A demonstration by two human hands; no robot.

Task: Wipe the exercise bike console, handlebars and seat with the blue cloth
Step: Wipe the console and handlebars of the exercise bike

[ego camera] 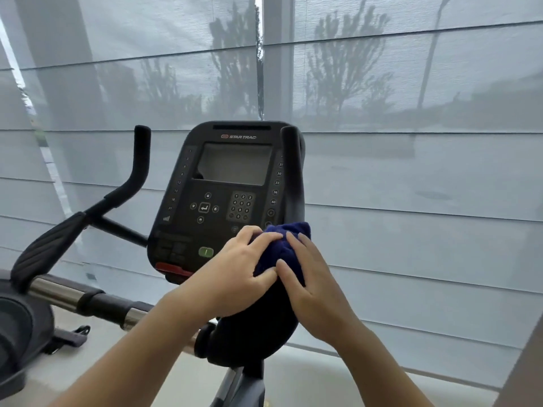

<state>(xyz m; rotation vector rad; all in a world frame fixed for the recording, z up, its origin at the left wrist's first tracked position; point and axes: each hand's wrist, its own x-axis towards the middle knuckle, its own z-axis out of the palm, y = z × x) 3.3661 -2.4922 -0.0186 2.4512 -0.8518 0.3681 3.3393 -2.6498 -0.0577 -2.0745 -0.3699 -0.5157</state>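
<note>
The black exercise bike console faces me at centre, with a grey screen, keypad and green button. A dark blue cloth is bunched against the console's lower right corner. My left hand grips the cloth from the left and my right hand holds it from the right, thumbs nearly touching. One handlebar rises left of the console, the other handlebar stands at its right edge. The seat is out of view.
Grey roller blinds cover the windows right behind the bike. Another machine with a chrome bar and a ribbed black pad stands at the lower left. The bike's post drops below my hands to a pale floor.
</note>
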